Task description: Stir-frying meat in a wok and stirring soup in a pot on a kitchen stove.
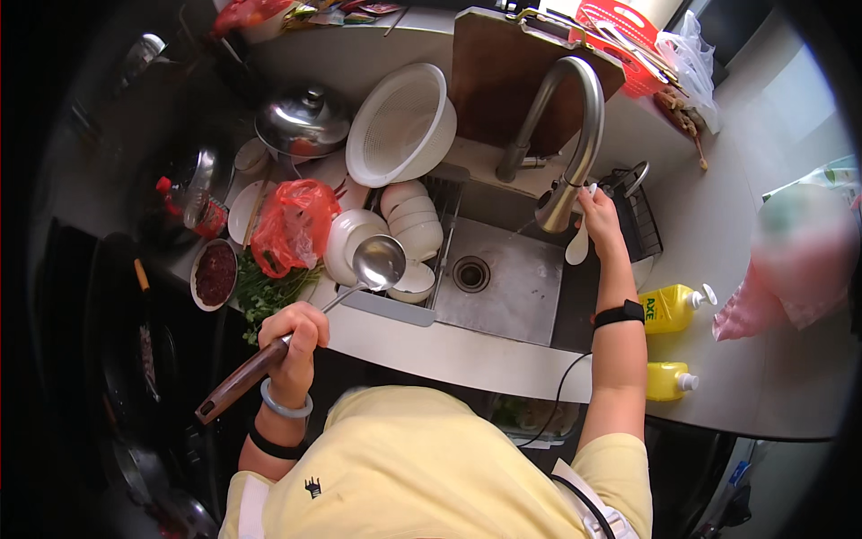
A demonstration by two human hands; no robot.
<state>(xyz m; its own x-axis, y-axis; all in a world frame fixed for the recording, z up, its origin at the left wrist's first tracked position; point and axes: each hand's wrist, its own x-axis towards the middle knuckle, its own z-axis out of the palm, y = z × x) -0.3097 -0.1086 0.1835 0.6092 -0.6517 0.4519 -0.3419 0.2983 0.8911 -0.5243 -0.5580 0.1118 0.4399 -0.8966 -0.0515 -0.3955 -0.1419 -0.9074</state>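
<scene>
My left hand grips the brown wooden handle of a steel ladle, its bowl raised over the stacked dishes. Between the fingers of my right hand is a white spoon, bowl hanging down. That hand is right beside the spray head of the pull-down faucet; whether it touches the head is unclear. A thin streak that looks like water shows near the nozzle. Below lies the steel sink with its round drain.
Stacked white bowls stand in a rack at the sink's left, near a white colander. Further left are a red plastic bag, green herbs and a bowl of dark red food. Yellow soap bottles occupy the right counter.
</scene>
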